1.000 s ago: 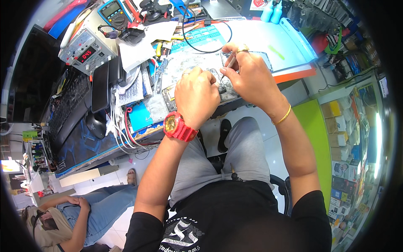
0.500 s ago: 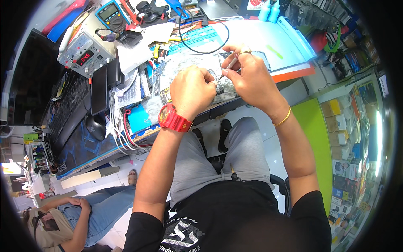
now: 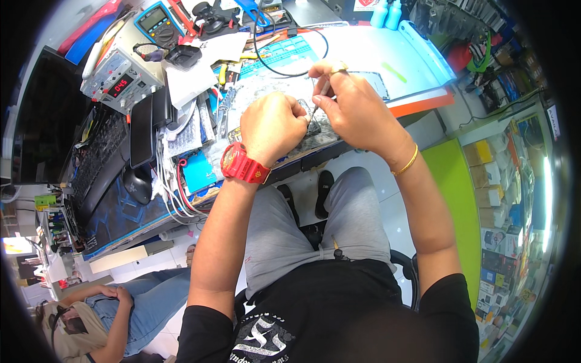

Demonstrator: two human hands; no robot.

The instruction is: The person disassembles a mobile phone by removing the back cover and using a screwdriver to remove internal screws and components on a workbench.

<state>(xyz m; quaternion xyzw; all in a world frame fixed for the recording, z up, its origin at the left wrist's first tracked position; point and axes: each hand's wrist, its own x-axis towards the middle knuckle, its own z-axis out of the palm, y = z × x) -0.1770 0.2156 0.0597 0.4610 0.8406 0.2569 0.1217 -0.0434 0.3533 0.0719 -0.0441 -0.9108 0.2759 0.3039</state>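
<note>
My left hand [image 3: 271, 126], with a red watch on its wrist, is closed at the near side of the workbench. Its thumb and fingertips pinch at a dark, phone-like device [image 3: 313, 127], mostly hidden beneath the hand. A slim pen-like tool [image 3: 325, 89] sits in the closed fingers of my right hand [image 3: 357, 112]. The tool's thin dark tip points down at the device, right beside my left fingertips. Whether the tip touches it I cannot tell. Behind my right hand lies a flat dark-edged phone panel [image 3: 376, 85], partly covered.
A power supply [image 3: 121, 85], a multimeter [image 3: 160, 23] and a keyboard [image 3: 100, 142] crowd the left. A black cable [image 3: 327, 51] loops above the blue mat [image 3: 284, 55]. Blue bottles [image 3: 393, 16] stand at the back. Another person [image 3: 115, 314] sits at lower left.
My right hand has shifted slightly left, and the tool in it stands a little steeper. My left hand keeps its pinch at the device. The whole view has moved slightly.
</note>
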